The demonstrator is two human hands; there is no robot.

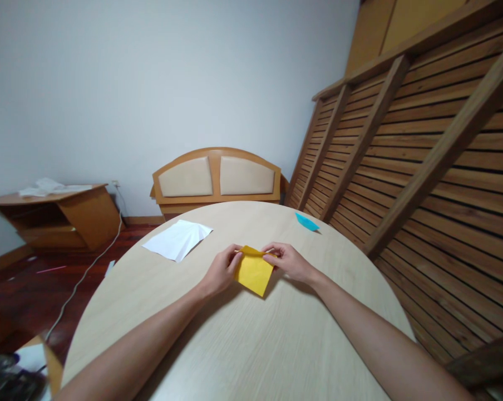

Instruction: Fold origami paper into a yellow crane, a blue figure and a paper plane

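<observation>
A yellow sheet of paper [255, 274] is held up between my two hands, just over the middle of the table. Its top edge is folded over in a narrow strip. My left hand [223, 268] pinches the upper left corner, thumb on the near face. At the upper right, my right hand [291, 260] grips the paper between thumb and fingers. The lower corner hangs free and points toward me. Some fingertips are hidden behind the sheet.
On the round table [251, 345], a creased white sheet [178, 239] lies at the left and a small folded blue paper [307, 221] at the far right. Wooden slatted panels [402, 145] lean along the right. A headboard [216, 175] stands beyond the table.
</observation>
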